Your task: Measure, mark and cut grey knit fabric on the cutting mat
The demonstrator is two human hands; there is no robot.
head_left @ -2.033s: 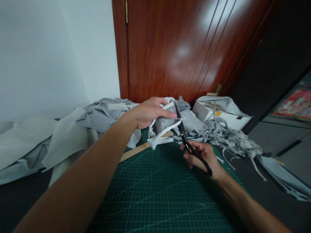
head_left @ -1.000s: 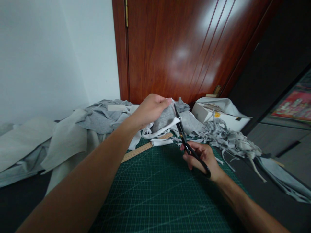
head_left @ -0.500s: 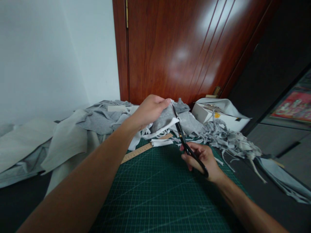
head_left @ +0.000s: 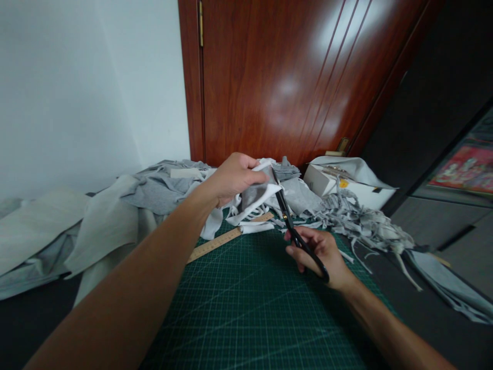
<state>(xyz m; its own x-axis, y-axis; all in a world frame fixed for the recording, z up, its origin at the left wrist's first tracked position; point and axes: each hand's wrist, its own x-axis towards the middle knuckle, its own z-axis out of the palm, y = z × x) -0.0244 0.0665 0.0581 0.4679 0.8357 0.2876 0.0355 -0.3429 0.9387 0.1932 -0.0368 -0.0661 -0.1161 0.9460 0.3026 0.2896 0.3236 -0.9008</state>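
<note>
My left hand (head_left: 239, 177) pinches a grey and white piece of cloth (head_left: 260, 192), held up above the far part of the green cutting mat (head_left: 250, 303). Around the handles of black scissors (head_left: 285, 210) my right hand (head_left: 318, 254) is closed. The scissor blades point away from me and touch the cloth's right edge; their tips are partly hidden by it. Under the cloth, a wooden ruler (head_left: 215, 245) lies slanted on the mat beside a rolled white scrap (head_left: 257, 227).
Grey and pale fabric pieces (head_left: 108, 216) are heaped at the left. A tangle of grey strips (head_left: 370, 226) lies at the right, before a white box (head_left: 358, 194). Behind stands a reddish wooden door (head_left: 269, 77), with a dark cabinet (head_left: 431, 103) to the right.
The cloth's white edge has opened out and shows more of its surface. My left hand has shifted slightly left and its thumb is lower. My right hand and the scissors have barely moved.
</note>
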